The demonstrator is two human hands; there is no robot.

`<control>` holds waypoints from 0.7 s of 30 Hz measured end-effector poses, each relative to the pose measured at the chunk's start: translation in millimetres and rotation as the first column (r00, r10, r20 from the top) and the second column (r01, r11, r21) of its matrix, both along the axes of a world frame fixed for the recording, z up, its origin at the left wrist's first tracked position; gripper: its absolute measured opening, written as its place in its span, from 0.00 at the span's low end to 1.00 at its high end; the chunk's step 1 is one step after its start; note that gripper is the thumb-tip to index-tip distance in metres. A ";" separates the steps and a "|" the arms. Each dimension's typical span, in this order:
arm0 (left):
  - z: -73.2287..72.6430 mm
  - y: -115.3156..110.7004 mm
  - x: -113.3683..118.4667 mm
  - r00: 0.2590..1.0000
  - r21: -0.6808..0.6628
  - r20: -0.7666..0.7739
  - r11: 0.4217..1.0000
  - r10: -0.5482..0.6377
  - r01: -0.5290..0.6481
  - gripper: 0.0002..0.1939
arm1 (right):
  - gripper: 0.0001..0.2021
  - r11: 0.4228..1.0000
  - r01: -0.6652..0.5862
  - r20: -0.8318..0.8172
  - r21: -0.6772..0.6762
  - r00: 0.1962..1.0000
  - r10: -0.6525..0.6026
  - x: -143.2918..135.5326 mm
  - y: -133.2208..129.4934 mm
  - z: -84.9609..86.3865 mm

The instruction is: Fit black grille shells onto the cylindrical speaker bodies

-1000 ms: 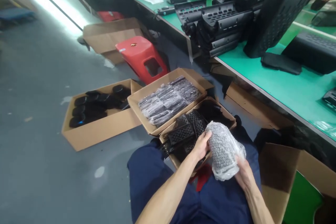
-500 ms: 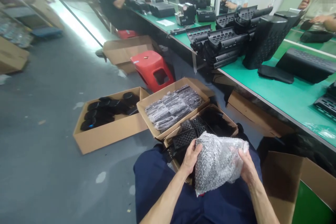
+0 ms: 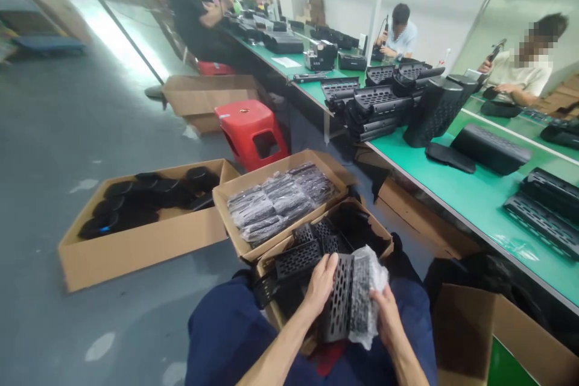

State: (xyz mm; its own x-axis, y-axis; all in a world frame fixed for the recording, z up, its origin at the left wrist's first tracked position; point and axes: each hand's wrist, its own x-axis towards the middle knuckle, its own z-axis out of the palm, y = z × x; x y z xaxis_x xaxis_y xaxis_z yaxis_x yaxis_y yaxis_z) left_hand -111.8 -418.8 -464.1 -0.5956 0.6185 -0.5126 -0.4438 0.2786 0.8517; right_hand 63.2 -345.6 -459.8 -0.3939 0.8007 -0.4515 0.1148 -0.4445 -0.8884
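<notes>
— What have those fingers got hold of?

— The left hand (image 3: 320, 282) grips the left edge of a black perforated panel (image 3: 340, 304), fingers curled over its top. The right hand (image 3: 385, 313) clasps the bubble wrap (image 3: 365, 295) bunched against the panel's right side. It all sits over the lap, just near of the open carton (image 3: 377, 230) of similar panels.

— Tricky to handle?

— I'd guess not. It looks like stiff, light moulded plastic, slotted all over, best held by its long edges. The wrap is soft and probably slippery.

— And around them?

— To the left, a box of bagged parts (image 3: 280, 200); far right, the green bench (image 3: 474, 196).
</notes>
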 end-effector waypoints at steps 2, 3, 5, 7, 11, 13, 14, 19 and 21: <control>4.4 23.4 -15.1 0.994 0.076 0.093 0.995 0.053 -0.060 0.34 | 0.31 0.972 0.148 -0.059 -0.183 0.985 -0.161 7.8 16.3 3.4; 5.6 36.6 -22.7 0.989 0.102 0.124 0.990 0.086 -0.099 0.34 | 0.29 0.952 0.198 -0.064 -0.235 0.974 -0.218 10.6 22.9 5.9; 5.2 63.2 -36.5 0.979 0.124 0.148 0.980 0.138 -0.156 0.34 | 0.26 0.930 0.260 -0.059 -0.259 0.957 -0.284 15.7 33.1 9.8; 1.4 85.9 -46.8 0.973 0.128 0.156 0.974 0.167 -0.188 0.36 | 0.23 0.923 0.288 -0.052 -0.256 0.949 -0.310 23.1 40.4 9.6; -12.9 113.6 -57.5 0.972 0.106 0.162 0.976 0.172 -0.190 0.38 | 0.18 0.913 0.330 -0.028 -0.241 0.938 -0.346 46.6 52.4 -5.4; -22.2 122.1 -60.2 0.977 0.079 0.131 0.980 0.170 -0.181 0.37 | 0.17 0.913 0.326 -0.030 -0.244 0.939 -0.343 56.6 57.7 -15.6; -26.8 125.9 -61.7 0.980 0.062 0.107 0.983 0.167 -0.174 0.36 | 0.16 0.910 0.326 -0.030 -0.256 0.938 -0.344 59.6 60.0 -19.5; -40.6 140.1 -71.8 0.991 -0.047 -0.068 0.992 0.117 -0.120 0.24 | 0.15 0.851 0.377 -0.006 -0.365 0.914 -0.407 51.7 69.0 -20.2; -36.0 142.5 -69.5 0.985 -0.073 -0.150 0.992 0.091 -0.103 0.20 | 0.18 0.835 0.389 -0.028 -0.390 0.901 -0.433 41.7 71.8 -16.6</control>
State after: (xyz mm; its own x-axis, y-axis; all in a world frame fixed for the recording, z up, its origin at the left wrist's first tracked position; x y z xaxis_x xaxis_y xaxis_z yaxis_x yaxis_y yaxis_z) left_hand -181.3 -276.3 -500.1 -0.7225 0.5150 -0.4612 -0.3447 0.3099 0.8861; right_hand 104.8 -273.8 -476.4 -0.1298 0.6852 -0.7167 -0.2401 -0.7230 -0.6478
